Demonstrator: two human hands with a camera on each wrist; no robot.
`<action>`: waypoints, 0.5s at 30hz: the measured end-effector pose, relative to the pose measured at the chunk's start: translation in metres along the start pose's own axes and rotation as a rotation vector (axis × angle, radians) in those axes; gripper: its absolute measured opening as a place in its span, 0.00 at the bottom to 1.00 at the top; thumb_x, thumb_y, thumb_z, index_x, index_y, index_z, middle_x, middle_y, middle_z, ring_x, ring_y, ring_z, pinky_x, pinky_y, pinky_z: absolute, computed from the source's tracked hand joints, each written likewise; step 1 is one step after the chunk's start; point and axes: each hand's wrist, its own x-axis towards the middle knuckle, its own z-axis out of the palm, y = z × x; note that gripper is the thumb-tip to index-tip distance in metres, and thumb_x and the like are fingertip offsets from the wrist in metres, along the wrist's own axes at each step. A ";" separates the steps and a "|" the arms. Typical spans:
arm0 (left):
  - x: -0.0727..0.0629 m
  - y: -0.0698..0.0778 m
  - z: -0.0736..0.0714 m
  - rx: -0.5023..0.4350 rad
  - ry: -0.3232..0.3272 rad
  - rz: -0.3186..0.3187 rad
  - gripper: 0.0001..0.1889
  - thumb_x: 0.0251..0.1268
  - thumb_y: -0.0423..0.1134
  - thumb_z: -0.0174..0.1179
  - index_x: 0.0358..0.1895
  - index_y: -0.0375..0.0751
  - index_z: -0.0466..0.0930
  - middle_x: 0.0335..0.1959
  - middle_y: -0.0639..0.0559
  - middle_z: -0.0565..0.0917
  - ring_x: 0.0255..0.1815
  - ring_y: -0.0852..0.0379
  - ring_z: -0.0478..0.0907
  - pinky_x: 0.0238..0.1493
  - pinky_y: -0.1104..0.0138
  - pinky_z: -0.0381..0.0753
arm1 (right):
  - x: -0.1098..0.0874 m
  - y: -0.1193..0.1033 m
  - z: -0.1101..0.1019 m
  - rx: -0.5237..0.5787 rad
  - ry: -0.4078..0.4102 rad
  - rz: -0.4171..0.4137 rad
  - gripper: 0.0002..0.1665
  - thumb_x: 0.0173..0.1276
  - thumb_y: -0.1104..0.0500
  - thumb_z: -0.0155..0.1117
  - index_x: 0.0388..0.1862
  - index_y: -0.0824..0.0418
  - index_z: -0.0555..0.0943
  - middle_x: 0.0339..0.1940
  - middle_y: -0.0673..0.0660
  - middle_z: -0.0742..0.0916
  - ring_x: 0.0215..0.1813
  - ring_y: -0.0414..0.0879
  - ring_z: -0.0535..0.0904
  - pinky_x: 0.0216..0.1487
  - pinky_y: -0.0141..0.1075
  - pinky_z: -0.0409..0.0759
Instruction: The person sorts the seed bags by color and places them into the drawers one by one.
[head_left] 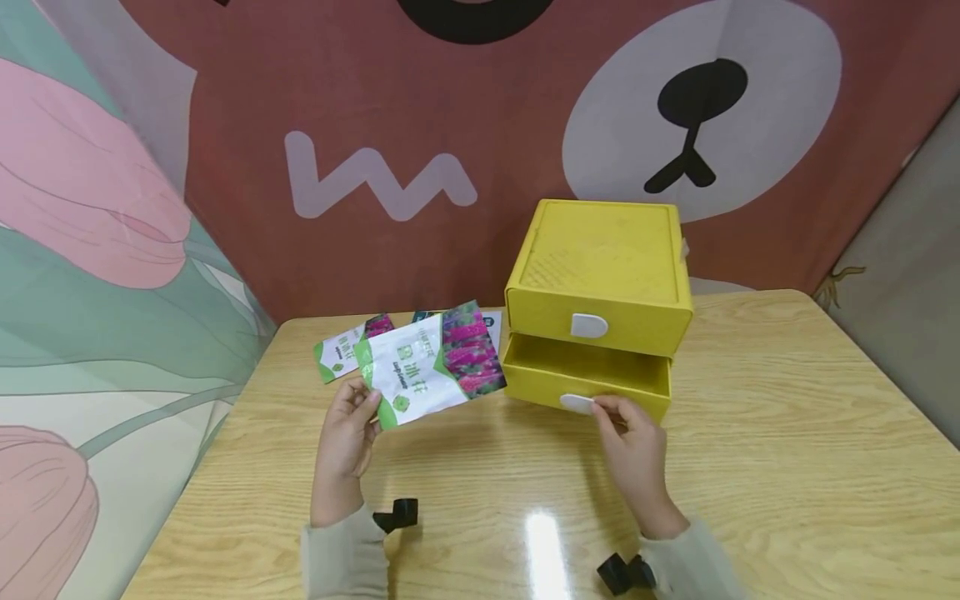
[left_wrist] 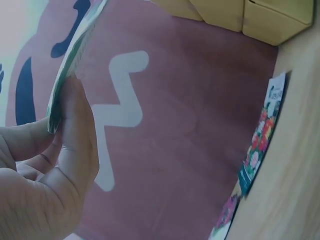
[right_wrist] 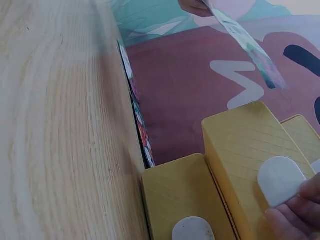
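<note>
My left hand (head_left: 348,433) pinches a seed packet (head_left: 416,371) by its lower left corner, thumb in front, and holds it up above the table. The packet is white and green with pink-purple flowers printed on one end. On the right, my right hand (head_left: 636,450) pinches the white pull tab (head_left: 576,404) of a yellow drawer (head_left: 540,390), which stands partly out of a yellow drawer box (head_left: 607,250). In the right wrist view, a lower drawer (right_wrist: 175,187) with its own white tab (right_wrist: 193,231) sits between that drawer and the table.
A similar packet (head_left: 341,354) lies at the table's back left. Another packet (left_wrist: 260,135), with red and pink flowers, lies along the back edge, mostly hidden behind the held one in the head view. A printed cloth (head_left: 375,75) hangs behind the wooden table (head_left: 787,467).
</note>
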 end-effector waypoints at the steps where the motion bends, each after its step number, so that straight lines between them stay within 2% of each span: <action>1: -0.001 0.001 0.001 -0.006 0.000 0.002 0.08 0.63 0.24 0.37 0.40 0.38 0.63 0.35 0.48 0.70 0.32 0.59 0.76 0.29 0.72 0.76 | -0.001 -0.001 -0.001 0.002 -0.001 -0.002 0.04 0.50 0.74 0.62 0.27 0.71 0.79 0.24 0.59 0.82 0.26 0.40 0.75 0.26 0.18 0.71; 5: -0.003 0.004 0.005 -0.025 -0.014 0.023 0.09 0.63 0.24 0.37 0.39 0.38 0.64 0.34 0.49 0.71 0.32 0.59 0.76 0.29 0.73 0.76 | -0.004 -0.003 -0.003 -0.004 -0.004 -0.007 0.04 0.49 0.74 0.62 0.26 0.71 0.79 0.23 0.58 0.82 0.24 0.38 0.74 0.25 0.18 0.70; 15: -0.006 0.007 0.014 -0.042 -0.025 0.053 0.10 0.63 0.23 0.38 0.38 0.40 0.66 0.35 0.49 0.72 0.33 0.58 0.76 0.30 0.71 0.77 | -0.011 -0.006 -0.008 -0.050 -0.014 -0.067 0.06 0.45 0.74 0.65 0.25 0.69 0.80 0.22 0.57 0.83 0.23 0.40 0.76 0.25 0.18 0.71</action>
